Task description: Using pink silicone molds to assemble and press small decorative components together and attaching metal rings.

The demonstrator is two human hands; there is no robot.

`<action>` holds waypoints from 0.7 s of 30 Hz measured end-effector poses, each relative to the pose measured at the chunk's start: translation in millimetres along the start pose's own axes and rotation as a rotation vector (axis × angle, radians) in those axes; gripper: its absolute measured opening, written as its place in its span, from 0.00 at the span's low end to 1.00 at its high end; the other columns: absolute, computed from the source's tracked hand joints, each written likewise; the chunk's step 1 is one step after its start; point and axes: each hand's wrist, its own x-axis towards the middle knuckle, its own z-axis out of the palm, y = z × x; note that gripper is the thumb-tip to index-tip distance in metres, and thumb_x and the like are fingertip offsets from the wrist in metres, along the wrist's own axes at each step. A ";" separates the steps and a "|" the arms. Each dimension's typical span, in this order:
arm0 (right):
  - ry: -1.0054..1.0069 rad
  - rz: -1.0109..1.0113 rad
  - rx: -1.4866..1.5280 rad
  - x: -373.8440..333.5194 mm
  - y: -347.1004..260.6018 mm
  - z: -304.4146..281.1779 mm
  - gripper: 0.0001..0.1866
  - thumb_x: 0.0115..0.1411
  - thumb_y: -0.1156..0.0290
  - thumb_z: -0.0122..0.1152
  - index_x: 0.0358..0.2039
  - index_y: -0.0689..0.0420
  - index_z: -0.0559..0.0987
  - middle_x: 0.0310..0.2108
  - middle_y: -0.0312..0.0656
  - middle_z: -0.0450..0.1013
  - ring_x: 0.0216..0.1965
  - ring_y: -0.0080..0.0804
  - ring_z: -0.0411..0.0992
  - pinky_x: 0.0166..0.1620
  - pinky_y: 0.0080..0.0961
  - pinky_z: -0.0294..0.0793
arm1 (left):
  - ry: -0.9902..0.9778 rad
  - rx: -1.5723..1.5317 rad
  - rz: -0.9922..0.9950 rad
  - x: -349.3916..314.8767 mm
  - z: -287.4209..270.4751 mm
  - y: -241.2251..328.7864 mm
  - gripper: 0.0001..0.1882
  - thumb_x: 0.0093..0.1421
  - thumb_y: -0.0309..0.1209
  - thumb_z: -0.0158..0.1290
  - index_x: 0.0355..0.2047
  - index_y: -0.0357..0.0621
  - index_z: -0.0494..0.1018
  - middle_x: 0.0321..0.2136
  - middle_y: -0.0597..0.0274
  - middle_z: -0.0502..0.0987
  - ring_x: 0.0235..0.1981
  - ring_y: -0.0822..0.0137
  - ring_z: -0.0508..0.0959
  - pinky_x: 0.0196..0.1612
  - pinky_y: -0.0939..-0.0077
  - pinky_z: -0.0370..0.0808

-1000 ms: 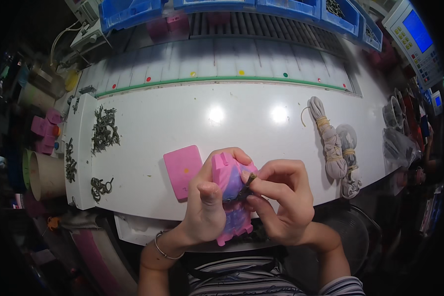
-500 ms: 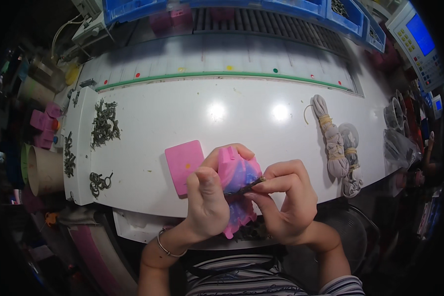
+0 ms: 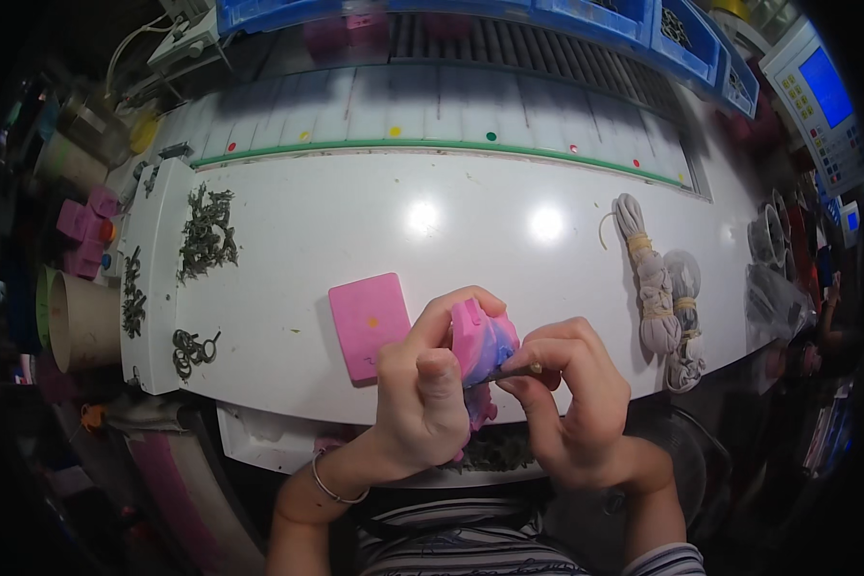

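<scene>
My left hand (image 3: pixel 418 403) is wrapped round a soft pink-and-blue mould (image 3: pixel 491 344), bent back so that its blue inner side shows. At the mould's right edge my right hand (image 3: pixel 586 408) pinches a thin dark stick-like piece (image 3: pixel 522 371) between thumb and forefinger. The piece lies against the blue face, and its left part is hidden by the mould and my left thumb. On the white table, just left of my left hand, lies a flat pink block (image 3: pixel 367 331) with a yellow dot.
Small dark pieces (image 3: pixel 206 235) are heaped at the table's left, with several dark rings (image 3: pixel 194 353) nearer me. Two tied cloth bundles (image 3: pixel 654 307) lie at the right. Blue bins (image 3: pixel 605 24) hang over the far side. Below the front edge sits a tray of dark pieces (image 3: pixel 499 453).
Both hands have shifted slightly right with the mould, which is turned more edge-on. The dark piece now lies more level. The view has also shifted a little.
</scene>
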 end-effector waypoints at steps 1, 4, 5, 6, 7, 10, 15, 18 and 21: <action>-0.011 -0.001 -0.011 -0.2 -1.4 -1.5 0.12 0.46 0.88 0.61 0.32 0.64 0.72 0.28 0.47 0.69 0.26 0.37 0.69 0.25 0.25 0.70 | -0.014 0.020 -0.007 -0.7 -0.2 0.7 0.37 0.64 0.59 0.29 0.45 0.31 0.65 0.24 0.64 0.73 0.23 0.78 0.71 0.26 0.85 0.69; -0.032 0.001 -0.037 -1.0 -2.0 -2.6 0.12 0.46 0.87 0.61 0.33 0.64 0.73 0.29 0.46 0.69 0.25 0.36 0.69 0.25 0.25 0.69 | 0.008 0.014 0.002 -2.1 -0.3 -1.7 0.37 0.64 0.58 0.30 0.46 0.31 0.65 0.23 0.65 0.73 0.21 0.78 0.71 0.25 0.84 0.69; -0.041 0.006 -0.050 -0.9 -1.3 -1.7 0.13 0.46 0.86 0.62 0.34 0.63 0.73 0.29 0.45 0.69 0.25 0.34 0.69 0.25 0.24 0.69 | 0.014 0.016 0.002 -2.1 -0.9 -2.6 0.37 0.64 0.58 0.30 0.46 0.31 0.65 0.23 0.65 0.73 0.21 0.78 0.71 0.25 0.84 0.69; -0.046 0.003 -0.045 0.5 -2.2 -1.3 0.13 0.46 0.86 0.62 0.34 0.63 0.73 0.29 0.45 0.69 0.25 0.34 0.69 0.25 0.24 0.69 | 0.036 0.025 -0.007 -1.6 -1.5 -3.4 0.35 0.65 0.57 0.30 0.46 0.31 0.65 0.23 0.64 0.73 0.22 0.78 0.71 0.25 0.84 0.69; -0.051 0.043 0.006 2.7 -5.4 -2.7 0.14 0.46 0.85 0.64 0.34 0.62 0.74 0.29 0.44 0.69 0.25 0.31 0.69 0.25 0.23 0.69 | 0.053 0.028 -0.014 -1.2 -1.5 -3.6 0.34 0.66 0.55 0.31 0.46 0.31 0.64 0.23 0.64 0.73 0.22 0.78 0.71 0.26 0.84 0.69; -0.077 0.034 0.078 9.0 0.0 -4.5 0.14 0.45 0.83 0.66 0.34 0.60 0.76 0.30 0.41 0.69 0.25 0.26 0.68 0.25 0.21 0.67 | 0.011 -0.129 -0.090 -1.7 -2.8 -3.8 0.30 0.67 0.51 0.31 0.46 0.32 0.64 0.26 0.62 0.73 0.25 0.78 0.72 0.29 0.84 0.70; -0.154 0.005 0.171 12.9 11.2 -8.2 0.12 0.44 0.82 0.67 0.31 0.60 0.77 0.30 0.40 0.68 0.26 0.25 0.67 0.25 0.18 0.65 | -0.075 -0.263 -0.186 1.4 -1.3 5.9 0.26 0.69 0.47 0.32 0.44 0.32 0.65 0.30 0.59 0.73 0.30 0.77 0.72 0.33 0.84 0.70; -0.154 -0.032 0.185 12.9 10.4 -6.0 0.11 0.45 0.82 0.67 0.31 0.60 0.76 0.31 0.40 0.66 0.27 0.25 0.66 0.25 0.18 0.65 | -0.086 -0.311 -0.280 2.9 -4.0 6.6 0.23 0.69 0.43 0.34 0.43 0.33 0.65 0.30 0.59 0.73 0.32 0.76 0.72 0.35 0.83 0.70; -0.175 0.010 0.191 11.6 6.0 -7.5 0.11 0.45 0.83 0.66 0.30 0.61 0.76 0.31 0.41 0.66 0.29 0.27 0.66 0.26 0.18 0.66 | -0.077 -0.347 -0.327 2.9 -4.1 7.5 0.21 0.69 0.40 0.32 0.42 0.33 0.66 0.30 0.59 0.73 0.32 0.75 0.73 0.35 0.82 0.70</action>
